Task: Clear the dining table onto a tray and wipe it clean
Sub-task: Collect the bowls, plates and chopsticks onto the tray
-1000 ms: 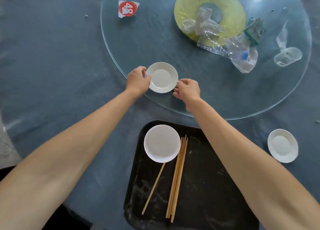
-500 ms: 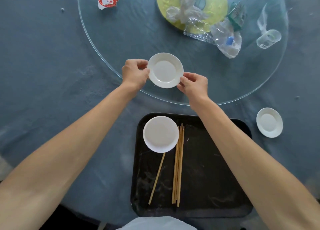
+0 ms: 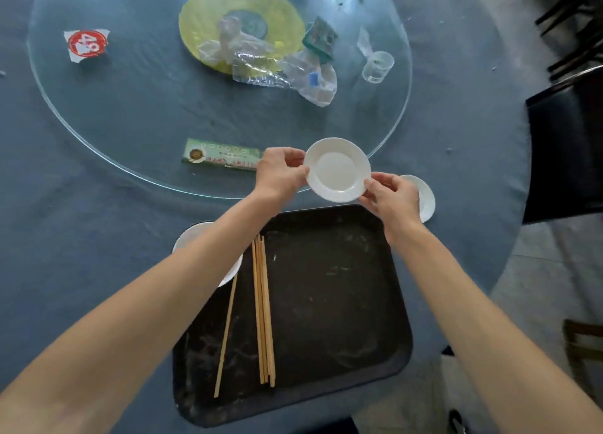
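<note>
A small white saucer [image 3: 337,170] is held in the air just beyond the far edge of the black tray [image 3: 326,303]. My left hand [image 3: 280,172] pinches its left rim and my right hand [image 3: 390,197] pinches its lower right rim. On the tray lie several wooden chopsticks [image 3: 262,309] and, at its far left corner, a white plate [image 3: 186,238] mostly hidden under my left forearm. Another white saucer [image 3: 425,197] rests on the blue tablecloth behind my right hand.
On the glass turntable [image 3: 137,107] lie a green chopstick wrapper [image 3: 222,159], a red-and-white paper scrap [image 3: 86,44], a yellow disc [image 3: 208,9], crumpled clear plastic [image 3: 280,71], a green packet [image 3: 319,38] and a clear plastic cup [image 3: 377,66]. Dark chairs [image 3: 564,146] stand right of the table.
Both hands lifted the saucer off the turntable edge and carried it toward the tray. The view shifted left, revealing the green wrapper.
</note>
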`<state>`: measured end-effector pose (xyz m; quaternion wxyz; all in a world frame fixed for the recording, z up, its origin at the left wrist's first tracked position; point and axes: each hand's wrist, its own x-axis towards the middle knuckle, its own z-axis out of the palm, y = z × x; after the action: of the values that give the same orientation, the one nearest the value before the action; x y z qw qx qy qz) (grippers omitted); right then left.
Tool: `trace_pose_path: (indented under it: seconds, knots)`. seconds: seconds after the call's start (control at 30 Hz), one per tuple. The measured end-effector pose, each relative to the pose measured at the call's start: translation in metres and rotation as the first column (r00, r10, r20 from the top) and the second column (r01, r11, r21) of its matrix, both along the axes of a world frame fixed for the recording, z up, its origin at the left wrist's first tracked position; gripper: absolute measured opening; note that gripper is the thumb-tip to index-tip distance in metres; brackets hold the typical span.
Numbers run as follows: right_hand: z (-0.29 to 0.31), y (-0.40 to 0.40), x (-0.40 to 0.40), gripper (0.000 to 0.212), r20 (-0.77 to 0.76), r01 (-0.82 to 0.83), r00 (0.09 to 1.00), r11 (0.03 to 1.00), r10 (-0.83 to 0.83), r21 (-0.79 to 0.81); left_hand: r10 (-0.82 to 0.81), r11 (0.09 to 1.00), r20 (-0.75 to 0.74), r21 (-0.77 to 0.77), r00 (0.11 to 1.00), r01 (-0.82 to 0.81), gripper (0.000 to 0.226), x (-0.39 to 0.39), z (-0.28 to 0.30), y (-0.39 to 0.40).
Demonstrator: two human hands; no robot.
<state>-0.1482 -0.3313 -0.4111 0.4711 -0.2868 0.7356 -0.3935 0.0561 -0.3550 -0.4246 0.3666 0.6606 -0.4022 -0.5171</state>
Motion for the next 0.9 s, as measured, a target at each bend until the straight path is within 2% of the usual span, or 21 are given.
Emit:
trace_pose_path:
  seconds: [0.1, 0.23, 0.33, 0.4, 0.47, 0.53, 0.6, 0.67, 0.73, 0.8, 0.9]
  knots:
    - [-0.011, 0.008, -0.060, 0.007, 0.051, 0.079, 0.996, 0.997, -0.079, 0.005, -0.022, 1.000, 0.020, 0.014, 1.000, 0.022, 0.026, -0.064, -0.008, 0.005]
    - [-0.031, 0.005, -0.132, 0.007, 0.011, 0.157, 0.987, 0.986, -0.158, 0.054, -0.046, 0.998, 0.007, 0.047, 0.999, 0.046, 0.028, -0.143, -0.023, -0.002]
    - [-0.049, -0.003, -0.173, 0.009, -0.029, 0.168, 0.986, 0.980, -0.165, 0.103, -0.066, 0.995, 0.062, 0.077, 0.996, 0.062, 0.021, -0.188, -0.037, -0.010]
    - [-0.062, -0.010, -0.191, 0.012, -0.017, 0.161, 0.987, 0.978, -0.160, 0.130, -0.082, 0.994, 0.113, 0.081, 0.990, 0.074, 0.028, -0.211, -0.047, -0.014]
    - [-0.071, -0.016, -0.201, 0.008, -0.024, 0.151, 0.988, 0.977, -0.150, 0.151, -0.070, 0.994, 0.174, 0.096, 0.982, 0.054, 0.017, -0.224, -0.057, -0.018]
    - [-0.079, -0.021, -0.208, 0.009, -0.031, 0.143, 0.990, 0.975, -0.140, 0.168, -0.070, 0.990, 0.214, 0.131, 0.974, 0.042, 0.018, -0.232, -0.066, -0.021]
    - [-0.087, -0.024, -0.213, 0.010, -0.016, 0.142, 0.990, 0.973, -0.141, 0.181, -0.072, 0.987, 0.242, 0.155, 0.968, 0.035, 0.036, -0.238, -0.070, -0.023]
    - [-0.093, -0.025, -0.217, 0.009, 0.006, 0.142, 0.989, 0.971, -0.145, 0.192, -0.081, 0.986, 0.269, 0.164, 0.960, 0.037, 0.044, -0.241, -0.077, -0.024]
    - [-0.097, -0.024, -0.220, 0.009, 0.015, 0.142, 0.989, 0.968, -0.148, 0.205, -0.090, 0.984, 0.278, 0.172, 0.956, 0.043, 0.036, -0.243, -0.081, -0.024]
    - [-0.098, -0.023, -0.222, 0.011, 0.023, 0.151, 0.987, 0.967, -0.159, 0.206, -0.083, 0.983, 0.267, 0.180, 0.960, 0.035, 0.018, -0.246, -0.082, -0.022]
    - [-0.099, -0.022, -0.223, 0.014, 0.032, 0.156, 0.986, 0.969, -0.165, 0.189, -0.085, 0.982, 0.272, 0.187, 0.959, 0.034, 0.029, -0.249, -0.080, -0.020]
